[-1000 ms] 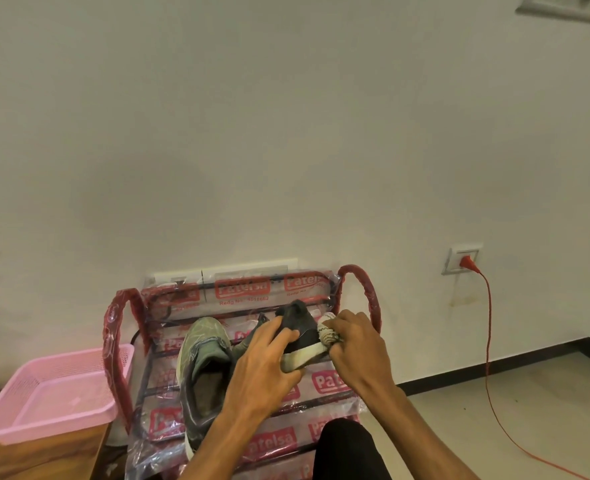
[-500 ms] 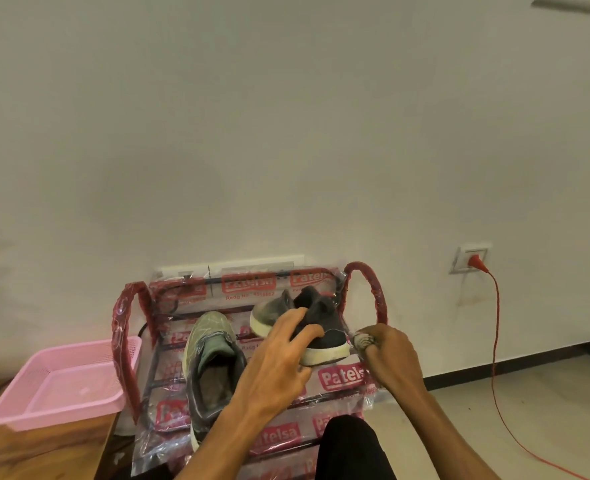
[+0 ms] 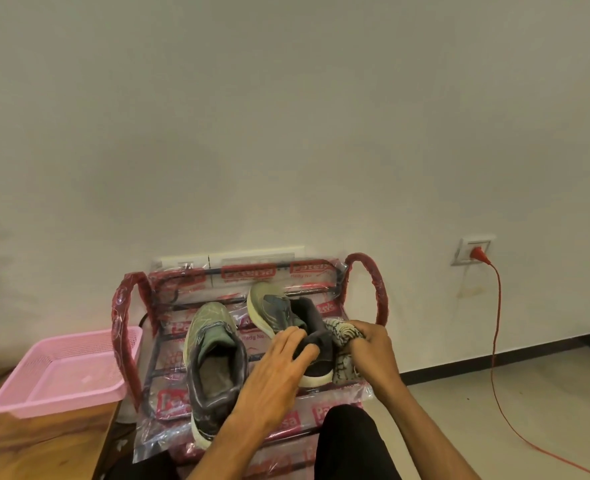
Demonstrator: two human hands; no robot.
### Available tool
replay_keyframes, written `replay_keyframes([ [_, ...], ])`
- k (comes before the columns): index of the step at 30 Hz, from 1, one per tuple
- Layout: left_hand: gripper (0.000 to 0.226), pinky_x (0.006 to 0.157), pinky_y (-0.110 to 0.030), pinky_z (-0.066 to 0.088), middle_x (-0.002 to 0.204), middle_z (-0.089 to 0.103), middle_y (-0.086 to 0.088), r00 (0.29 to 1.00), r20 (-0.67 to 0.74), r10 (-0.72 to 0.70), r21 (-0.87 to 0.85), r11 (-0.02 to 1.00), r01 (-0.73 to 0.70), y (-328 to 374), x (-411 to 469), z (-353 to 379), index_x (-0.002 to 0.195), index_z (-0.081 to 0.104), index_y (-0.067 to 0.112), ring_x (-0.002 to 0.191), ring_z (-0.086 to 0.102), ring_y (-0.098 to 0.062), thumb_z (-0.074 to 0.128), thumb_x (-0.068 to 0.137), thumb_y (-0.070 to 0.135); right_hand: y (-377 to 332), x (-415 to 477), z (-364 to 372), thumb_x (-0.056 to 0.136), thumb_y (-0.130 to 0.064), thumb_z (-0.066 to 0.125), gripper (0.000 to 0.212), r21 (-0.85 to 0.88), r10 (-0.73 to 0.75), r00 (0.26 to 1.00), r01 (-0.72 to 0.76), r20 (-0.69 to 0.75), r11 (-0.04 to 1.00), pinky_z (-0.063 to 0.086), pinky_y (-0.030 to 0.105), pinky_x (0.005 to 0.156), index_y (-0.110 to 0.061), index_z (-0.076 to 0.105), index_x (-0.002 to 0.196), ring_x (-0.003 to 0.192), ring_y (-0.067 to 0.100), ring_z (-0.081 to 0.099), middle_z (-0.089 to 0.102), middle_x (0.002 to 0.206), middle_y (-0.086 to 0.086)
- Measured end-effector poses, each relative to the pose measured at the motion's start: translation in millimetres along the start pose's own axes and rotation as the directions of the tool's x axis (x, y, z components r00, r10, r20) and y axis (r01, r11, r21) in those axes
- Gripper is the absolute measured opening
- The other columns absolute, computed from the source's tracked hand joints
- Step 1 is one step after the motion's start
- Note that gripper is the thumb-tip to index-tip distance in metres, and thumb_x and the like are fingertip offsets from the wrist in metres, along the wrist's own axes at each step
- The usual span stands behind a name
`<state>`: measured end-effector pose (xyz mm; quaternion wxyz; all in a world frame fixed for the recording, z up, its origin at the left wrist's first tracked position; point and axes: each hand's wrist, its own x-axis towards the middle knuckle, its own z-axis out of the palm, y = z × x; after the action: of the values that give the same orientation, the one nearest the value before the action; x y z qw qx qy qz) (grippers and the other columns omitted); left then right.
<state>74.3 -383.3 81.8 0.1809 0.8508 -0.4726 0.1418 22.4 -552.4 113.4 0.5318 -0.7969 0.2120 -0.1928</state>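
Far left, a pink basket point(image 3: 59, 405) sat on the wooden desk point(image 3: 44, 445), its right corner just beside the red arch of the plastic-wrapped shoe rack point(image 3: 124, 323). On the rack's top shelf lay the loose shoe point(image 3: 210, 344), olive-green, toe to the wall, heel hanging toward the camera, opening facing up.

Next along came the left hand point(image 3: 279, 372). Its fingers were curled over the dark heel collar of the held shoe point(image 3: 276, 306) and the thumb was tucked against the side, a firm grip. That shoe was on the same shelf, right of the loose one, its toe angled up and back toward the wall and its pale sole edge showing.

Right up against its heel was the rolled sock point(image 3: 340, 329), grey and patterned, touching the shoe's collar. The right hand point(image 3: 373, 344) was wrapped tight around it, fingers closed on the bundle.

Below them, a black-clad knee point(image 3: 352, 441). Far right, a wall socket point(image 3: 475, 251) had a red cord point(image 3: 497, 323) trailing down onto the floor point(image 3: 528, 393).
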Motion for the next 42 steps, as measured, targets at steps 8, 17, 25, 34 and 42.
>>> replay_keyframes([
  [8, 0.044, 0.076, -0.02, 0.027, 0.113, 0.03, 0.007, 0.984, 0.18, -0.019, -0.025, 0.999, 0.024, -3.1, -23.9, 11.9, 0.097, 0.023, 0.029, 0.101, 0.034, -0.013, 0.058, 0.075, 0.012, 21.2, -3.8, 16.1, 0.077, 0.007, 0.044, 0.025, -0.103, 0.092, 0.993, -0.084, 0.07, 0.991, 0.058, 0.039, 0.067, -0.003, 0.066, 0.071, 0.071, 0.027, 0.066, 0.067, 0.068, 0.011],
  [17, 0.018, 0.088, -0.032, 0.035, 0.093, 0.056, 0.012, 0.918, 0.095, -0.384, -0.246, 0.885, 0.396, 13.2, -2.7, -10.8, 0.104, 0.044, 0.03, 0.085, 0.048, -0.01, 0.043, 0.088, 0.038, 22.9, -6.8, 18.3, 0.078, 0.006, 0.049, 0.031, -0.102, 0.115, 0.988, -0.105, 0.098, 0.989, 0.06, 0.036, 0.069, -0.014, 0.071, 0.069, 0.07, 0.018, 0.068, 0.069, 0.067, 0.003],
  [25, 0.09, 0.106, -0.049, 0.02, 0.117, 0.063, -0.007, 0.76, 0.37, -0.534, 0.071, 0.832, 0.55, 19.9, 28.9, 2.7, 0.101, 0.066, 0.012, 0.12, 0.041, -0.022, 0.001, 0.089, 0.072, 18.1, -15.3, 20.2, 0.084, 0.003, 0.045, 0.038, -0.141, 0.061, 0.995, -0.049, 0.081, 0.989, 0.055, 0.036, 0.064, -0.02, 0.063, 0.06, 0.062, 0.016, 0.062, 0.064, 0.06, 0.0],
  [34, 0.08, 0.112, -0.044, 0.017, 0.143, 0.042, 0.005, 0.877, 0.094, -0.472, 0.127, 0.879, 0.459, 11.6, 14.1, 2.8, 0.137, 0.046, 0.021, 0.133, 0.03, -0.014, -0.008, 0.087, 0.053, 22.4, -14.5, 23.8, 0.085, -0.001, 0.05, 0.032, -0.114, 0.06, 0.992, -0.047, 0.113, 0.992, 0.059, 0.035, 0.068, -0.02, 0.072, 0.072, 0.069, 0.016, 0.068, 0.07, 0.069, 0.0],
  [42, 0.037, 0.096, -0.038, 0.038, 0.133, 0.038, -0.006, 0.91, 0.035, -0.414, 0.212, 0.893, 0.398, -14.5, 35.6, -10.3, 0.121, 0.052, 0.02, 0.122, 0.035, -0.027, 0.056, 0.086, 0.007, 22.2, -12.9, 26.3, 0.081, 0.005, 0.047, 0.024, -0.106, 0.07, 0.989, -0.057, 0.127, 0.993, 0.056, 0.041, 0.072, -0.004, 0.069, 0.075, 0.077, 0.028, 0.066, 0.07, 0.074, 0.012],
])
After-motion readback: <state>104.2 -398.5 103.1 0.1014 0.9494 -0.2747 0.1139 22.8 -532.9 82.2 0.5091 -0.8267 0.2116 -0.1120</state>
